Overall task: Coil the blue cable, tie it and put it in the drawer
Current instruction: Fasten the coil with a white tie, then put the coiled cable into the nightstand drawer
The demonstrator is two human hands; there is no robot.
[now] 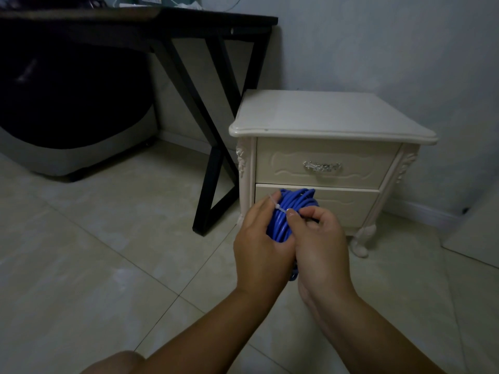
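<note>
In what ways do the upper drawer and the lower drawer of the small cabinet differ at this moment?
The upper drawer is in full view and shows its shiny handle; the lower drawer is partly hidden behind the blue cable and both hands, and no handle shows. The upper drawer looks wider. Both are cream, with a carved front, and shut.

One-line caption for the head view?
Both hands, left hand and right hand, fasten a white zip tie around the coiled blue cable before a closed-drawer nightstand.
</note>
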